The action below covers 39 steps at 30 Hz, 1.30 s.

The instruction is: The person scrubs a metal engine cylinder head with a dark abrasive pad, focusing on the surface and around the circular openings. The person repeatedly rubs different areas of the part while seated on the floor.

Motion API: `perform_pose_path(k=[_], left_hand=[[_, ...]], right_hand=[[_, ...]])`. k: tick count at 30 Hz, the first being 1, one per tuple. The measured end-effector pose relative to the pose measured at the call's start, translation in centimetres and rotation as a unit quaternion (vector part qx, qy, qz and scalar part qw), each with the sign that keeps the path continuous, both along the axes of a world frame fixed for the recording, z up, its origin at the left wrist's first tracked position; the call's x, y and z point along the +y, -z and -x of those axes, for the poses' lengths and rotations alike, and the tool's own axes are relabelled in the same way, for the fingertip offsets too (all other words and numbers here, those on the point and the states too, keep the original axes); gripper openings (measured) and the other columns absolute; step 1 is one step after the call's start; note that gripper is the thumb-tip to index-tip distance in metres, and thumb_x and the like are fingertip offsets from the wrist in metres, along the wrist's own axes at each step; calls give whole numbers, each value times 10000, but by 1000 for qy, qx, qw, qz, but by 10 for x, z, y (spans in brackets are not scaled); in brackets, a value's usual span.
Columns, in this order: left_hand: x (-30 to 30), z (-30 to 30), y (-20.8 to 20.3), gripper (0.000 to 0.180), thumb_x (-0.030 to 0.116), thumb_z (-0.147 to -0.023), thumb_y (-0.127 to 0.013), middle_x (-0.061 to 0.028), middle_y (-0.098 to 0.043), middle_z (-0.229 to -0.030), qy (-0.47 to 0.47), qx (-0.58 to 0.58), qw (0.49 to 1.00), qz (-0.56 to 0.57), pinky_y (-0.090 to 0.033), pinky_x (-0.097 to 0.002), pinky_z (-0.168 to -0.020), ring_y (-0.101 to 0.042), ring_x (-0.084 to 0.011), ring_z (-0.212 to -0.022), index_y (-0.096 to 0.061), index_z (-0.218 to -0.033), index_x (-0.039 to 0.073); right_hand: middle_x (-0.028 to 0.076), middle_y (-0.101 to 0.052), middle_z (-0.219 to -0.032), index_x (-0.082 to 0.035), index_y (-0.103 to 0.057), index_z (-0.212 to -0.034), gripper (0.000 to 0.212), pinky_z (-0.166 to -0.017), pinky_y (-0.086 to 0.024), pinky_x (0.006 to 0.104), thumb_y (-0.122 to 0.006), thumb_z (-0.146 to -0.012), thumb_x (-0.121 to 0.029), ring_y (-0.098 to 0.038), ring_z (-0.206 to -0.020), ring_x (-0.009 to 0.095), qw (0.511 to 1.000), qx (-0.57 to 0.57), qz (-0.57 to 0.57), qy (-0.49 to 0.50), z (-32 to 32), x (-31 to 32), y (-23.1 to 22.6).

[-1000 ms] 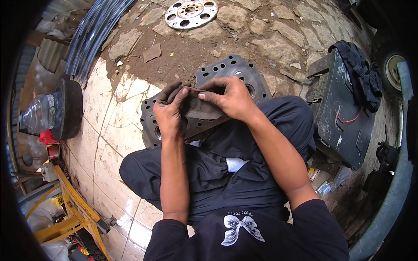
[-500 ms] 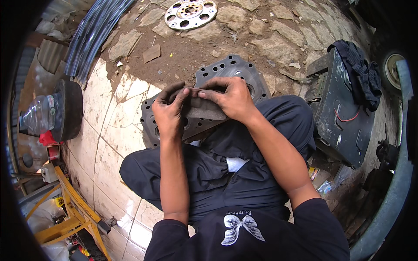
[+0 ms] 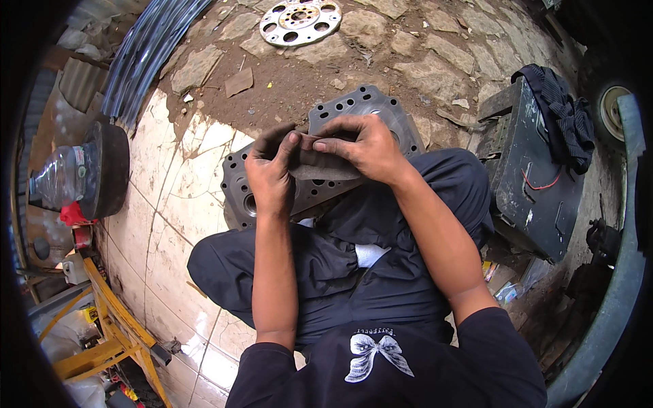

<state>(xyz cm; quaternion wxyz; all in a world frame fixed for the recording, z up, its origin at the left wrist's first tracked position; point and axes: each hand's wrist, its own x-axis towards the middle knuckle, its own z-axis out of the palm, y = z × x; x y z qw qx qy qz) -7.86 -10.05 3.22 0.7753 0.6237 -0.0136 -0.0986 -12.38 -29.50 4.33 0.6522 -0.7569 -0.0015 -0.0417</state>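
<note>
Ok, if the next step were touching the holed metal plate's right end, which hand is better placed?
Probably the right hand: it is nearer that end of the holed metal plate. The left hand is farther left; both pinch a dark sheet.

The cylinder head [image 3: 304, 197] before the knees [image 3: 454, 173]
From where I stand, it lies just ahead of the seated person [image 3: 381, 302], partly under the sheet [image 3: 325, 168] held between left hand [image 3: 272, 170] and right hand [image 3: 373, 149]. Farther ahead, on stone paving [image 3: 432, 76], rests a flywheel [image 3: 306, 28], with a bundle of strips [image 3: 146, 61] to its left. At the person's left, a bottle [image 3: 61, 173] stands on or in a tub [image 3: 112, 170], unclear which, a frame [image 3: 122, 313] farther back; at the right, a cloth [image 3: 564, 115] hangs over a metal case [image 3: 520, 173], a wheel [image 3: 614, 114] beyond.
</note>
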Motion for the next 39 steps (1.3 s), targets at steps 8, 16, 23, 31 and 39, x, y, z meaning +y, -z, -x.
perform_pose_path(k=[8, 16, 23, 31, 39], left_hand=[[4, 3, -5, 217, 16, -920, -829, -94, -806, -1000, 14, -97, 993, -69, -568, -279, -866, -741, -143, -923, -788, -1123, -49], [5, 3, -15, 266, 29, -929, -818, -98, -820, -1060, 98, -122, 985, -78, -573, -285, -910, -751, -147, -978, -788, -1184, -43], [-2, 5, -1, 256, 73, -972, -788, -102, -816, -1096, 66, -145, 983, -94, -566, -298, -935, -744, -155, -1008, -783, -1203, -39], [-6, 6, 17, 239, 91, -1036, -720, -107, -792, -1141, 30, -59, 997, 43, -563, -305, -931, -725, -163, -1031, -759, -1234, -36], [-33, 27, 35, 204, 75, -1049, -708, -80, -769, -1151, -31, -110, 992, 46, -565, -299, -940, -704, -141, -1038, -736, -1228, -19]], right_hand=[[108, -811, -1026, -14, -817, -1112, 254, -886, -569, 325, -848, -918, -175, -754, -957, 171, 998, -36, -44, -13, 2, 2, 5], [96, -801, -1067, 18, -797, -1106, 223, -930, -577, 313, -840, -926, -105, -746, -1013, 157, 998, -28, -47, -34, 2, -3, 1], [132, -791, -1107, 63, -701, -1187, 390, -988, -613, 335, -897, -880, -76, -760, -1119, 217, 976, 89, -190, 55, 3, 2, 6], [132, -735, -1308, 11, -640, -1383, 508, -1019, -607, 335, -853, -935, -99, -704, -1225, 206, 932, 54, -357, 24, 11, 33, 19], [122, -748, -1276, 34, -730, -1283, 326, -994, -574, 284, -787, -998, -114, -710, -1160, 170, 959, -57, -212, 182, 28, 62, 33]])
